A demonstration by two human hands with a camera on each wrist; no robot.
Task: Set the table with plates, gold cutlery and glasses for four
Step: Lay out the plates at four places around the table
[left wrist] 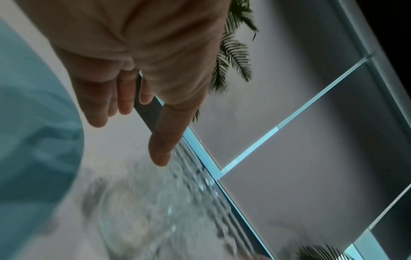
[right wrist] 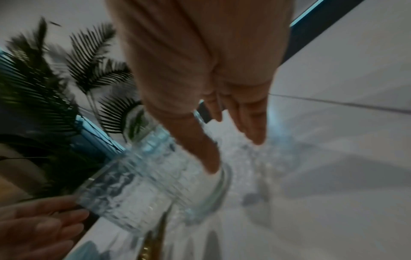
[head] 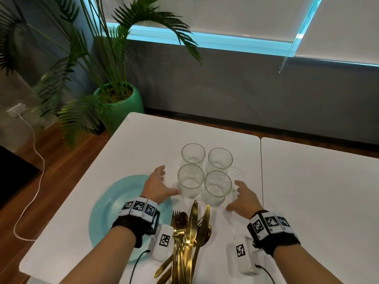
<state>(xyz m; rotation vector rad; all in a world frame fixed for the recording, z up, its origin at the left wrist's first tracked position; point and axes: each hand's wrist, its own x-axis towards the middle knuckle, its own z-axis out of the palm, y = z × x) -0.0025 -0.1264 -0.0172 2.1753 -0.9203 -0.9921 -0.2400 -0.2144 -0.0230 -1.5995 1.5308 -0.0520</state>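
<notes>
From the head view, four clear, textured drinking glasses (head: 205, 173) are seen clustered upright in a tight square on the white bench (head: 307, 191), flanked by the left hand (head: 156, 186) and the right hand (head: 243, 200). Both hands are spread wide, fingers relaxed, and nothing is held; the left thumb is placed just beside the near-left glass, though contact cannot be confirmed. A round pale-blue plate (head: 110, 206) is partly covered by the left wrist, and a bundle of polished gold cutlery (head: 188, 238) is laid near the bench's front edge.

In the left wrist view, the fingers (left wrist: 160, 149) are shown extended above blurred ribbed glass (left wrist: 177, 193).

In the right wrist view, the open fingers (right wrist: 251, 126) are seen beside a glass (right wrist: 142, 184) whose embossed wall and thick, smooth base are caught in motion blur.

The glasses are judged rigid, brittle and fairly light; the patterned wall should offer grip, so each is best taken around mid-wall, one at a time, since neighbours may be knocked.
</notes>
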